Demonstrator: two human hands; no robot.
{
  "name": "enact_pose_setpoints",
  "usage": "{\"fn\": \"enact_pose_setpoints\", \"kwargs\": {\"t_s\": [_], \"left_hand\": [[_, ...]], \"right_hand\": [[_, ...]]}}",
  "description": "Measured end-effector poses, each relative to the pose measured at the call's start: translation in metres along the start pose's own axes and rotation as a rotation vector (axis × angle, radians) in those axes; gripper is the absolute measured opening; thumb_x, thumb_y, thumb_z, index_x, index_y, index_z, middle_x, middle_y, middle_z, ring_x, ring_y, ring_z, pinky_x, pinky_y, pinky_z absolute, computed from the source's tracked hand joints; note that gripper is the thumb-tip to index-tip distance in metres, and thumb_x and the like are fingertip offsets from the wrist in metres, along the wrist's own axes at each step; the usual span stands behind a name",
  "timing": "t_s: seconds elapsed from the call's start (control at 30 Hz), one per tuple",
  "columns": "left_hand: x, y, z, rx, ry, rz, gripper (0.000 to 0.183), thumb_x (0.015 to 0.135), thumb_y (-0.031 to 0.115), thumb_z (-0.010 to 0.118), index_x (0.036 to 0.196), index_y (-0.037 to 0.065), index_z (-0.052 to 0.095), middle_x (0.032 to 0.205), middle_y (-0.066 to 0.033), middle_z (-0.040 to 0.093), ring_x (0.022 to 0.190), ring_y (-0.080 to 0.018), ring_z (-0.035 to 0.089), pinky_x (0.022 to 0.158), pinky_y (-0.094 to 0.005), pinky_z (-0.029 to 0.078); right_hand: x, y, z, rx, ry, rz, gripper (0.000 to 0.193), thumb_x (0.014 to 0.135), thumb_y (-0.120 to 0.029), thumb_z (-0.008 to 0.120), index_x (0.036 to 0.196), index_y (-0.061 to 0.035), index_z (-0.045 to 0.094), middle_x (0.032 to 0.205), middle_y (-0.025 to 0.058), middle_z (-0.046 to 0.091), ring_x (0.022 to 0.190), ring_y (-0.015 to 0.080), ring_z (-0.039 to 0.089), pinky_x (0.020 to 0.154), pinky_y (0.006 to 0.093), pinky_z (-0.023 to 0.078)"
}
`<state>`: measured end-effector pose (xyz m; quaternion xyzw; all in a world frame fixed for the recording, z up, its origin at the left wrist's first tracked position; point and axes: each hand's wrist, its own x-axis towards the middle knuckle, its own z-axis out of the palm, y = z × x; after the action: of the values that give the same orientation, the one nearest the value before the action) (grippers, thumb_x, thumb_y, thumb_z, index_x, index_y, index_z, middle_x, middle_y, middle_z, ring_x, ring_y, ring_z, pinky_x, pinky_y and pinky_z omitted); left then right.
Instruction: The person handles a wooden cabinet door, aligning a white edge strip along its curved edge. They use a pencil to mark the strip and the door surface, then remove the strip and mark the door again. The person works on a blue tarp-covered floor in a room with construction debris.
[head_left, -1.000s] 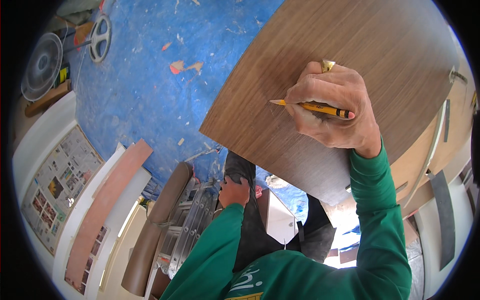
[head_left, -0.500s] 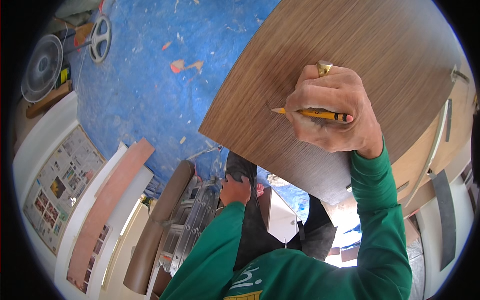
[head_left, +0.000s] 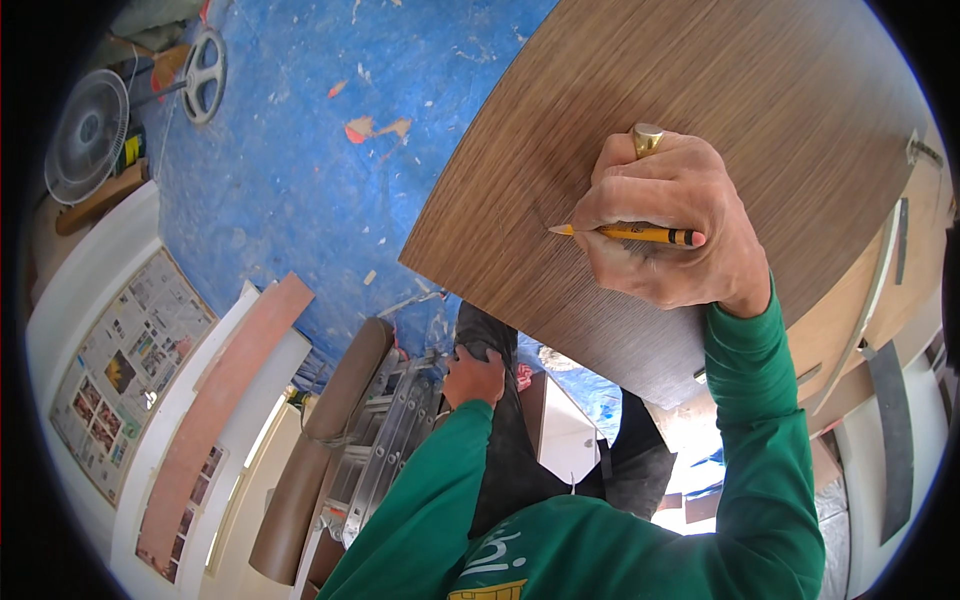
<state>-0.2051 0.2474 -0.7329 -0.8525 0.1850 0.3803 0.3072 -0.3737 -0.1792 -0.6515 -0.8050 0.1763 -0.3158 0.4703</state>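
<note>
A short yellow pencil [head_left: 640, 233] with a pink eraser end sits in my right hand [head_left: 680, 215], pinched between the fingers. Its sharpened tip points left, at the brown wood-grain panel [head_left: 530, 170]; whether it touches the surface I cannot tell. Faint dark marks show on the panel near the tip. A gold ring [head_left: 648, 138] is on a finger of that hand. Lower down, my left hand [head_left: 474, 377] rests on the knee of my black trousers [head_left: 490, 420], its fingers curled over the cloth and partly hidden.
Blue sheeting [head_left: 300, 150] with torn spots covers the floor. At left stand a fan [head_left: 88, 125], a newspaper-covered board [head_left: 130, 370] and a pinkish strip [head_left: 225, 420]. A brown roll [head_left: 320, 460] lies beside an aluminium ladder [head_left: 385, 450]. A dark curved strip [head_left: 888, 440] is at right.
The pencil tip has shifted slightly down the panel, and the pencil lies a little flatter. My left hand stays on the knee. The whole view has moved very slightly.
</note>
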Motion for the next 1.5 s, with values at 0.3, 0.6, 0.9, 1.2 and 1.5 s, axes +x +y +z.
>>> {"fn": "enact_pose_setpoints", "kwargs": {"t_s": [0.3,0.6,0.9,1.2,1.5], "left_hand": [[-0.004,0.004,-0.005,-0.003,0.000,-0.023,0.084,0.101,0.058,0.065,0.158,-0.003,0.056,0.150,-0.0375,0.064,0.125,-0.0560,0.072,0.107,-0.0620,0.059],[0.003,-0.012,0.015,-0.004,0.089,0.007,0.077,0.098,0.055,0.069,0.149,-0.004,0.061,0.146,-0.0369,0.065,0.117,-0.0545,0.076,0.097,-0.0602,0.064],[-0.007,-0.007,0.010,-0.027,0.055,-0.022,0.075,0.099,0.055,0.068,0.147,-0.001,0.062,0.142,-0.0326,0.068,0.113,-0.0530,0.077,0.094,-0.0601,0.064],[-0.005,-0.018,0.014,-0.050,0.097,-0.007,0.082,0.098,0.055,0.069,0.156,-0.002,0.058,0.146,-0.0327,0.066,0.117,-0.0520,0.076,0.098,-0.0598,0.063],[0.013,-0.038,0.004,-0.118,0.085,0.058,0.082,0.100,0.054,0.069,0.156,-0.004,0.058,0.145,-0.0333,0.066,0.118,-0.0521,0.075,0.101,-0.0604,0.062]], "right_hand": [[-0.001,0.006,0.001,-0.005,0.044,-0.047,0.028,0.063,-0.009,0.085,0.088,-0.0096,0.074,0.076,0.0018,0.068,0.063,0.0196,0.063,0.059,0.0333,0.049],[0.003,-0.017,0.028,-0.090,0.008,-0.042,0.027,0.072,-0.003,0.085,0.096,-0.0107,0.075,0.074,0.0023,0.067,0.068,0.0216,0.065,0.062,0.0366,0.045],[-0.002,-0.011,0.029,-0.057,-0.025,-0.032,0.027,0.070,-0.005,0.086,0.093,-0.0112,0.074,0.074,0.0009,0.066,0.069,0.0200,0.064,0.065,0.0355,0.043],[0.010,-0.025,0.005,-0.018,-0.285,-0.003,0.015,0.080,-0.001,0.086,0.093,-0.0066,0.080,0.088,0.0061,0.081,0.075,0.0182,0.072,0.072,0.0336,0.049],[-0.038,-0.049,-0.004,-0.783,0.528,0.492,0.029,0.117,-0.018,0.065,0.143,-0.0041,0.065,0.142,0.0191,0.076,0.124,0.0295,0.077,0.101,0.0384,0.061]]}}
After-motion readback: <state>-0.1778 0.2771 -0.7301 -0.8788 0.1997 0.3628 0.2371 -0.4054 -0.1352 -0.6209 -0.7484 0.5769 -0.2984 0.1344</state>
